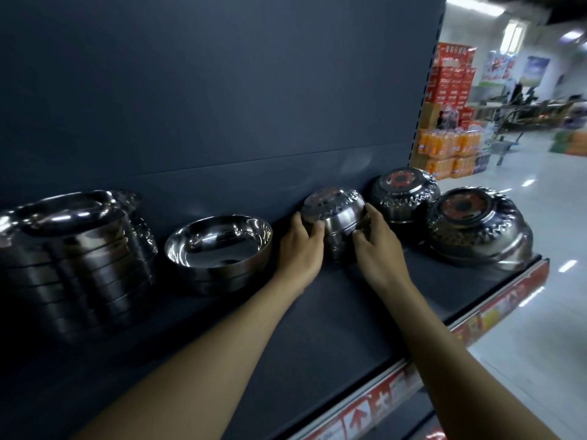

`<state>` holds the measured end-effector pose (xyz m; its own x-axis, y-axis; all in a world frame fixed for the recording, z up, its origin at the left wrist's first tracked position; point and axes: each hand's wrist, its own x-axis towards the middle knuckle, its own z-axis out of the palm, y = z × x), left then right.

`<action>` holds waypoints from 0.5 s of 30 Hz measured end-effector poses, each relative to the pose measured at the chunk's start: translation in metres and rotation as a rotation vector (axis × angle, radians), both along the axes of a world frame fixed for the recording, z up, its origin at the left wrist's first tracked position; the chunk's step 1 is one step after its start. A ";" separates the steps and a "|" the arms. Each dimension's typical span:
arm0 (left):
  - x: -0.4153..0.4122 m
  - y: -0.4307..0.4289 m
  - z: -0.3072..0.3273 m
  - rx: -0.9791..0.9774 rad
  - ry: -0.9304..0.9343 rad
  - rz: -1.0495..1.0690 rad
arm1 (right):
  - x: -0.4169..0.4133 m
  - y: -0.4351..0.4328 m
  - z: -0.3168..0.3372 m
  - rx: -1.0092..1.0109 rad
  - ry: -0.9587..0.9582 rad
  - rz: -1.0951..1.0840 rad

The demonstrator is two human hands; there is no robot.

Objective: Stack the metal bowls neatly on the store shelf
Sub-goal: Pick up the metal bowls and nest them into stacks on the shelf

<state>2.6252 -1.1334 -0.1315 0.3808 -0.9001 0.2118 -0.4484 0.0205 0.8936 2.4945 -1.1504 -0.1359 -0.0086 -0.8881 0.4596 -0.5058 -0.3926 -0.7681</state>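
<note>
**At mid-shelf: both grips round an upturned bowl**

Across the shelf (317,328), the left grip (300,249) and the right grip (379,249) curl round an inverted metal bowl (333,214) from either side. It lies between them, mouth down, its base tipped toward the back panel (222,90). It may cap a few nested bowls, though glare hides that. Just left stand upright nested bowls (219,249), the top one holding nothing, and a taller stack (73,255) stands further left. Larger inverted bowls (476,227) lie to the right. The left grip is nearer the upright pile.
</note>
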 end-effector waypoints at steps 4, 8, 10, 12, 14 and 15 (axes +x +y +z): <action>0.001 0.001 0.000 -0.059 -0.002 0.012 | -0.001 0.003 -0.001 -0.013 -0.035 0.005; -0.002 0.004 0.000 -0.163 -0.085 0.028 | -0.001 0.007 0.002 -0.044 -0.133 -0.012; -0.005 0.007 -0.001 -0.218 -0.143 0.057 | -0.003 0.010 0.004 -0.058 -0.182 -0.041; -0.009 0.011 -0.002 -0.261 -0.221 0.089 | -0.005 0.013 0.005 -0.059 -0.237 -0.063; -0.013 0.017 -0.002 -0.307 -0.285 0.098 | -0.005 0.017 0.007 -0.079 -0.290 -0.095; -0.014 0.020 -0.002 -0.329 -0.306 0.097 | -0.004 0.020 0.008 -0.096 -0.317 -0.110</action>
<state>2.6109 -1.1130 -0.1330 0.3355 -0.7294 0.5962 -0.7049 0.2255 0.6726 2.4901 -1.1304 -0.1281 -0.2574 -0.8267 0.5003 -0.2910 -0.4274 -0.8559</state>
